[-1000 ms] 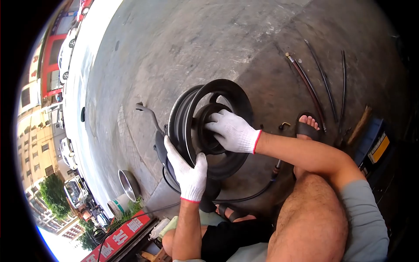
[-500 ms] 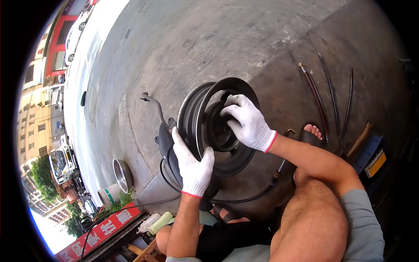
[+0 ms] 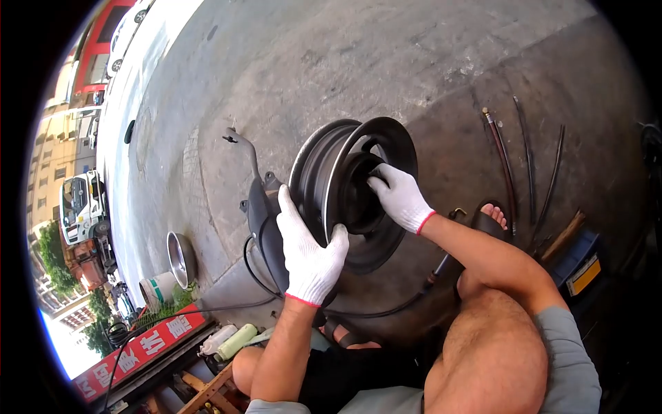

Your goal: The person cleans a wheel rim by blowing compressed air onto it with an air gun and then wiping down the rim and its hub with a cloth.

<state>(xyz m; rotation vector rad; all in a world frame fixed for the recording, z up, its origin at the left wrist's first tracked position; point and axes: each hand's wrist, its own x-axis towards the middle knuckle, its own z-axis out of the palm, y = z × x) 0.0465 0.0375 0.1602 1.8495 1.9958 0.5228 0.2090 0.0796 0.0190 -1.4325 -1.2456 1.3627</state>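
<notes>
A black wheel rim [image 3: 314, 172] stands upright in front of me, its open side turned to the right. My left hand [image 3: 309, 255], in a white glove with a red cuff, holds the rim's near left edge between thumb and fingers. Inside the rim, my right hand [image 3: 400, 196], gloved alike, reaches to the hub [image 3: 358, 193] with its fingers bent together at the hub's edge; whatever they pinch is too small to make out. Behind the rim on the left is a dark grey part with a curved arm [image 3: 261, 207].
Dark hoses [image 3: 503, 155] lie on the floor to the right, near a wooden stick [image 3: 562, 238] and a blue box [image 3: 579, 259]. A tool on an air hose [image 3: 436, 272] lies by my leg. A metal bowl [image 3: 181, 260] and white bucket [image 3: 158, 290] stand at the left.
My right hand has pulled back from the hub's middle, then moved down to its edge with the fingers drawn together. My left hand stays on the rim. The view has shifted.
</notes>
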